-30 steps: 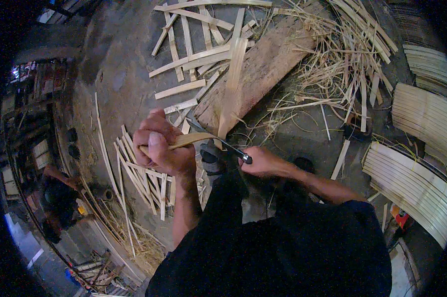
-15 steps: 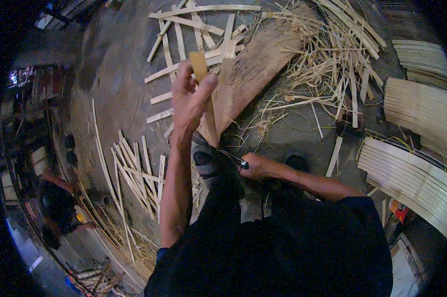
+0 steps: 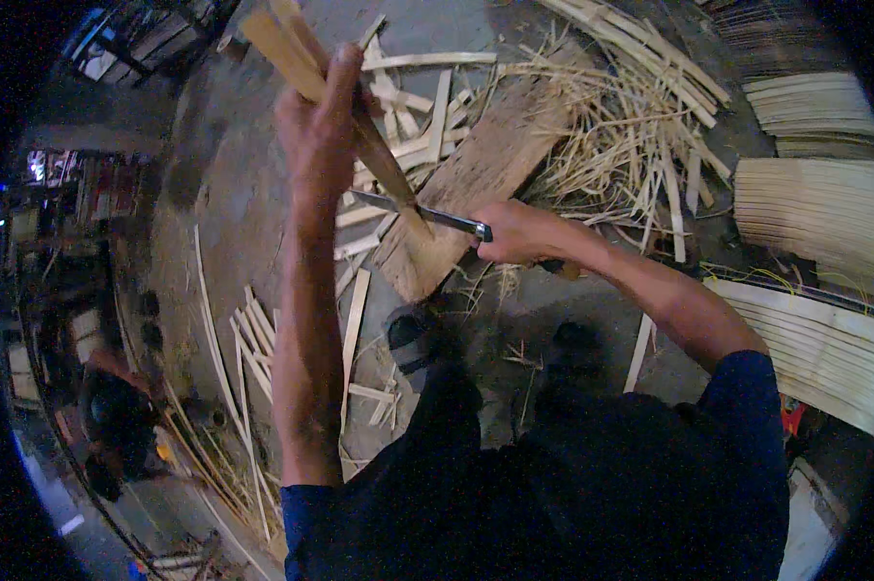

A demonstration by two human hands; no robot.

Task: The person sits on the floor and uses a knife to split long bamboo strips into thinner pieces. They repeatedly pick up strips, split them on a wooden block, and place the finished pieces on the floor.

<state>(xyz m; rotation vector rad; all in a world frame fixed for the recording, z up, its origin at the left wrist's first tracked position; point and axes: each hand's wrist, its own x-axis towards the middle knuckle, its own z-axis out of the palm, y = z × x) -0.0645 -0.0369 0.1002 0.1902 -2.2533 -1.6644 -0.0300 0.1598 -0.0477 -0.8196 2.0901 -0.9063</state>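
Note:
My left hand [image 3: 321, 136] is closed around a flat, pale bamboo or wood strip [image 3: 387, 167], held slanting over the near end of a rough wooden board [image 3: 495, 145]. Above my fingers its upper end shows as two pieces side by side; whether they are joined I cannot tell. A knife [image 3: 447, 220] is gripped in my right hand [image 3: 524, 234]. Its narrow blade points left and crosses the lower part of the strip, touching or nearly touching it. The strip's bottom end is at the board.
Thin shavings [image 3: 631, 126] pile up beside the board on the right. Loose strips [image 3: 440, 111] lie left of it, and more [image 3: 253, 334] nearer me. Stacked slats [image 3: 814, 198] stand along the right. Another person [image 3: 118, 407] crouches at the far left.
My left hand has moved up and left with the strip. My right hand has risen away from my legs, bringing the knife blade across the strip over the board.

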